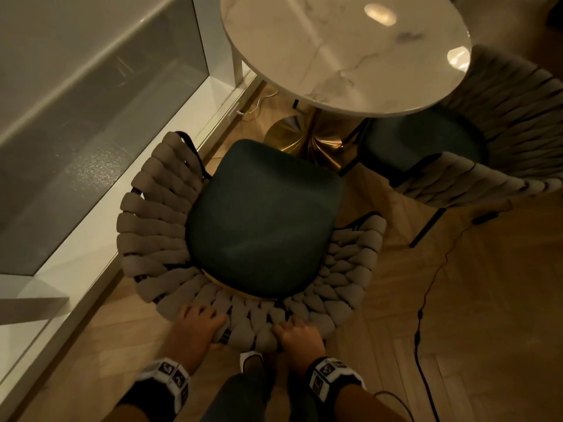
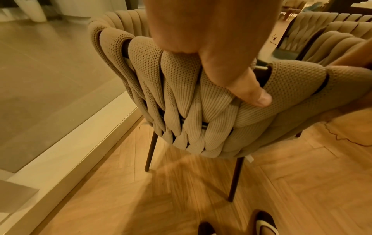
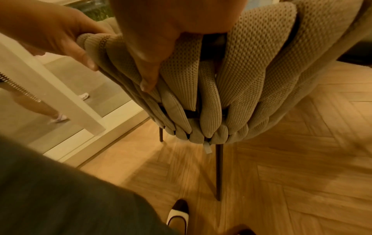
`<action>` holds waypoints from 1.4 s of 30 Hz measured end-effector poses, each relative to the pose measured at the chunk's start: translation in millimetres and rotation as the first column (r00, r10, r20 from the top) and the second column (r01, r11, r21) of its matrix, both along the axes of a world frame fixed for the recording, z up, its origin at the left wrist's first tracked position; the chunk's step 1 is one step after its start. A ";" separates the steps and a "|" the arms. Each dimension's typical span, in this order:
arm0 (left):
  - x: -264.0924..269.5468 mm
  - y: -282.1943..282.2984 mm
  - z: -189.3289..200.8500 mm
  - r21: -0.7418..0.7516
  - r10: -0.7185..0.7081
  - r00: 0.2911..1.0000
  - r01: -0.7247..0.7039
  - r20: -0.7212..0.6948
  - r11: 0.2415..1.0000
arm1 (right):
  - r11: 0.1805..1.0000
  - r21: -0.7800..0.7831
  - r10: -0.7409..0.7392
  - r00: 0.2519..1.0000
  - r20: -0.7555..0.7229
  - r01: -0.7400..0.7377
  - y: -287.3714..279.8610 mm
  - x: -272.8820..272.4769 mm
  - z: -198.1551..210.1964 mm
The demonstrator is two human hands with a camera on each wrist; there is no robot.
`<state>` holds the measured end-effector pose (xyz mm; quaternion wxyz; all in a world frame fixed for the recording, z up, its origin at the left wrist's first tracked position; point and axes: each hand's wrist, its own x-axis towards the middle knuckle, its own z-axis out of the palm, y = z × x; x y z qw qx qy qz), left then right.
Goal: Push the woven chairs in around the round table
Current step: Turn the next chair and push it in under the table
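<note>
- Beige knitted-cord weave under both my hands: left hand (image 1: 199,325) and right hand (image 1: 300,336) each curl over the top rim of the near woven chair (image 1: 243,226), thumbs pressed on the outer back.
- Near chair sits short of the round marble table (image 1: 344,53); seat front is near the brass pedestal base (image 1: 301,141), not under the top.
- Second woven chair (image 1: 493,132) on the right, seat partly under the tabletop.
- Tight on the left: white frame and glass panel (image 1: 100,141) just beside the chair's arm.
- Black cable (image 1: 423,312) runs over the herringbone wood floor (image 1: 487,300) to the right of the chair.
- White tag (image 3: 208,148) hangs under the chair back; no writing readable.
- Wrist bands carry printed marker patterns, too small to read.
</note>
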<state>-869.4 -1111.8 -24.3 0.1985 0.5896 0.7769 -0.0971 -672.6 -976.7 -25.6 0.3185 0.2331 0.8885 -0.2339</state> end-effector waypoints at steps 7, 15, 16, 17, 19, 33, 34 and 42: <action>-31.8 53.3 -8.7 0.076 -0.040 0.996 0.046 -0.082 0.996 | 0.985 0.162 -0.036 0.994 -0.105 0.053 46.9 -28.4 -13.5; -47.0 86.2 -16.7 0.080 -0.085 0.996 0.086 -0.022 0.993 | 0.955 0.238 -0.138 0.975 -0.177 0.178 64.9 -38.4 -14.4; -49.0 85.4 -16.5 0.080 -0.096 0.995 0.095 0.008 0.992 | 0.956 0.231 -0.143 0.973 -0.183 0.184 60.5 -38.7 -12.1; -51.3 84.0 -15.3 0.092 -0.076 0.997 0.074 0.029 0.993 | 0.956 0.225 -0.143 0.970 -0.196 0.186 55.2 -38.1 -9.0; -58.8 77.3 -14.6 0.100 0.040 0.997 -0.047 0.065 0.994 | 0.951 0.243 -0.135 0.965 -0.225 0.190 45.9 -38.7 -4.9; -75.4 99.2 -21.5 0.013 -0.071 0.983 0.074 -0.167 0.997 | 0.951 0.265 -0.116 0.977 -0.180 0.162 53.9 -69.8 -6.6; -76.8 101.4 -20.8 0.018 -0.066 0.983 0.070 -0.173 0.997 | 0.949 0.253 -0.141 0.972 -0.187 0.186 55.1 -72.4 -7.5; -38.4 95.7 -11.9 0.076 -0.055 0.997 0.059 -0.057 0.995 | 0.941 0.266 -0.155 0.963 -0.219 0.211 76.9 -37.3 -9.8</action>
